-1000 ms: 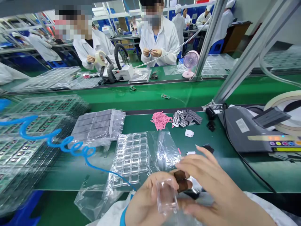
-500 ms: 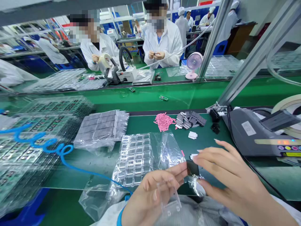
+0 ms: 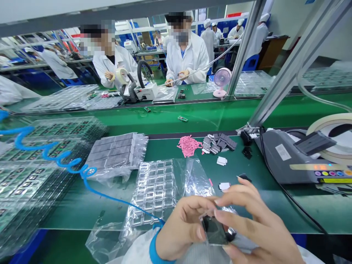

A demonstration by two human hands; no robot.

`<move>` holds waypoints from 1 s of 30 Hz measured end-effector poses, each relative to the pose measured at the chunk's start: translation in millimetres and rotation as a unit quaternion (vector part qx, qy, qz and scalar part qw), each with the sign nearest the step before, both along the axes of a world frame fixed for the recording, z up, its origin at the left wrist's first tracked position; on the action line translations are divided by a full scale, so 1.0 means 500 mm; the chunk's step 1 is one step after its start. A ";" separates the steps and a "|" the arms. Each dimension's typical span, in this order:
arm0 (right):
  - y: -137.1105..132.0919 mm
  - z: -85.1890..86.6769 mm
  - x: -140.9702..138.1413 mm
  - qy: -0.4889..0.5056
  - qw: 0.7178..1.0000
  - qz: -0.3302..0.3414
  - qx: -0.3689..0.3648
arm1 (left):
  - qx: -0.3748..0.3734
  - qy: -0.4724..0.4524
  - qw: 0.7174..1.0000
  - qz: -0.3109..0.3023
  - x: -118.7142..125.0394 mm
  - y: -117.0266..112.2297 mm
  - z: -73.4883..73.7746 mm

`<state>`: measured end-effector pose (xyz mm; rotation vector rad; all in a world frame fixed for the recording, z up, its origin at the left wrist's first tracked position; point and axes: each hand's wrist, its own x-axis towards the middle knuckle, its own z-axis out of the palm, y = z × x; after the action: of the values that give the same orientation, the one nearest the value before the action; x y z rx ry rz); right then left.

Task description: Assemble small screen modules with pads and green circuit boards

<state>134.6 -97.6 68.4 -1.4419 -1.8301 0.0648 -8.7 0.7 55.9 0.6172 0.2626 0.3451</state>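
Close to my body, both hands meet around a small clear plastic frame [image 3: 201, 222] with a dark square piece [image 3: 216, 230] in or against it. My left hand [image 3: 183, 223] grips its left side, the thumb on the near edge. My right hand [image 3: 255, 227] closes on the right side, fingers at the top edge and thumb at the lower corner. A shiny bit shows between the right fingers, too small to name. Just beyond the hands lie a white card piece [image 3: 224, 186] and a clear plastic tray [image 3: 156, 183] with rows of pockets.
Pink strips [image 3: 189, 146], striped black-and-white pieces [image 3: 220, 142] and black bits [image 3: 246, 137] lie at the back. A grey tape dispenser [image 3: 286, 157] stands right. Bagged grey parts [image 3: 115, 152] and stacked circuit-board trays [image 3: 33, 183] fill the left. A blue coiled cord [image 3: 110, 196] reaches my left wristband.
The dark square, earlier between the fingertips apart from the clear frame, now lies in or against it. Both hands have come together, lower and nearer my body.
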 end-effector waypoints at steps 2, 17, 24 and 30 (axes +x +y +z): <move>0.000 -0.003 0.004 0.010 1.000 0.018 -0.007 | -0.002 0.004 1.000 -0.011 -0.003 0.001 -0.005; 0.013 0.009 0.002 -0.315 0.948 -0.029 0.026 | 0.072 0.083 0.992 0.058 -0.013 0.001 -0.034; 0.011 -0.027 0.037 -0.195 0.978 -0.051 -0.048 | 0.057 0.071 0.993 0.079 -0.020 0.002 -0.046; 0.146 -0.138 0.186 -0.026 0.949 -0.203 -0.240 | 0.000 0.126 0.986 0.105 -0.045 0.013 -0.042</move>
<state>227.6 -24.3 -0.5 -2.1570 -1.5830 0.2831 -31.3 7.0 34.9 0.6356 0.5733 0.4711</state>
